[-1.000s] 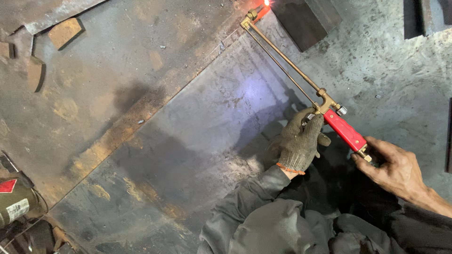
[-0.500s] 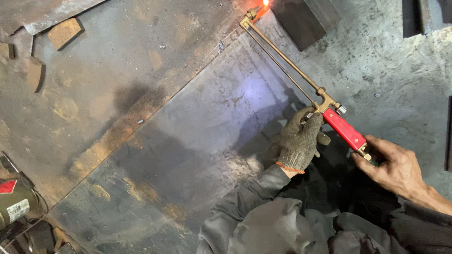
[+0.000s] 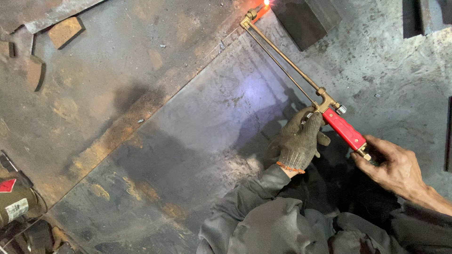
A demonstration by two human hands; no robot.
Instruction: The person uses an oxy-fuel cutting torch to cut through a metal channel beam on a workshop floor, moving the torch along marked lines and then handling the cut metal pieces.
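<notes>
— How many hands, and what are they on?

— Two. The left hand [image 3: 297,141], in a knitted grey-brown work glove, is clenched around the front of one long brass cutting torch with a red plastic handle [image 3: 343,128], right by the valve block. The bare right hand [image 3: 394,168] grasps the rear end of that handle, fingers pinched at the brass fitting.

— Where does the torch lie?

— It runs diagonally from the hands up to the top edge, over the large rusty steel plate [image 3: 141,94]. Two thin brass tubes run side by side to one angled head, and one small orange flame [image 3: 266,3] burns at its tip, at the plate's seam.

— Anything else to count?

— Three small rusty metal offcuts [image 3: 65,31] lie at the upper left. One dark rectangular steel block [image 3: 306,19] sits just beside the flame. One olive-green cylinder with a red label [image 3: 14,207] lies at the lower left.

— What's hard to make out?

— The flame is cut off by the top edge, so the cut itself is barely visible. The cylinder is cropped by the frame. The torch's hoses are hidden behind the right hand. The person's grey sleeves and lap fill the bottom; the rest of the body is out of view.
</notes>
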